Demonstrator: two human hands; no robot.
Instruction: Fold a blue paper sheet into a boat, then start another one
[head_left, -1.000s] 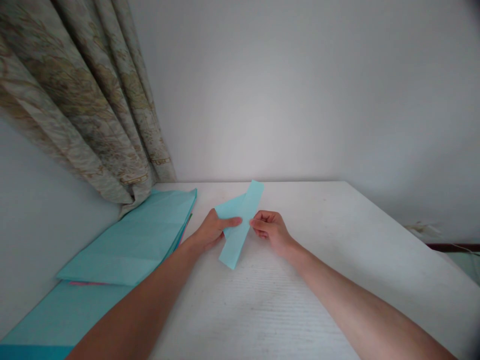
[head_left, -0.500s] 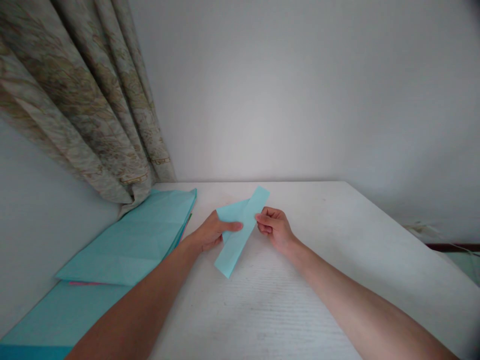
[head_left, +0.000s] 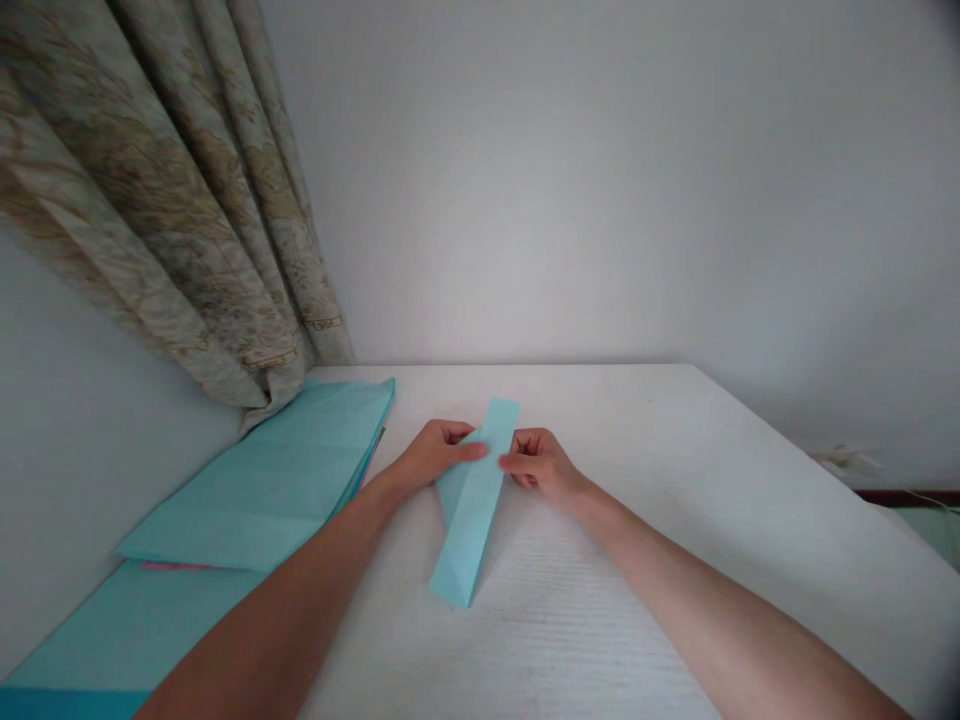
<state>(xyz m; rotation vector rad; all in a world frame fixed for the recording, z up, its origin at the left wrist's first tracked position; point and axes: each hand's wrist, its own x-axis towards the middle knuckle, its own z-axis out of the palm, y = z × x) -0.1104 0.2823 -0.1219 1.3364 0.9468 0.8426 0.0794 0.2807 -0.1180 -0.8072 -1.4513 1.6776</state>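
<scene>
Both hands pinch the folded light-blue paper strip (head_left: 472, 500) near its far end, the left hand (head_left: 433, 455) from one side, the right hand (head_left: 541, 466) from the other. A second ago the strip slanted rightward; now it runs nearly straight toward the person, its near end on the white table (head_left: 675, 560). Blue paper sheets (head_left: 270, 490) lie left, by the curtain (head_left: 172, 230).

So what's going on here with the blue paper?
A person is working a folded light blue paper strip over a white table. The left hand pinches it on one side near its far end, and the right hand pinches the other side. The strip's near end points toward the person. A stack of blue paper sheets lies at the left, by a curtain.
</scene>
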